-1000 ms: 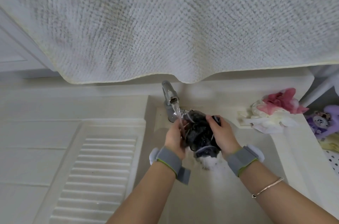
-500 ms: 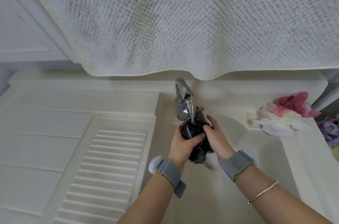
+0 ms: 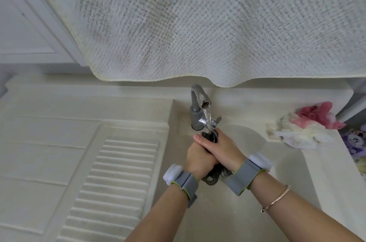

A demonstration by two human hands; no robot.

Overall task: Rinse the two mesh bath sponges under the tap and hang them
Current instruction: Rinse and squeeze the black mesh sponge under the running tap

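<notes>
Both hands wrapped tight around the dark sponge [image 3: 210, 136], squeezing it under the tap [image 3: 198, 103] stream, over the sink [image 3: 247, 192]. Left hand [image 3: 198, 159] grips low, right hand [image 3: 221, 149] overlaps on top. Mesh pokes out above and below the fists. Pink-and-white sponge [image 3: 309, 124] lies on the worktop [image 3: 49, 107] at the sink's right rear corner. No legible labels or writing.
</notes>
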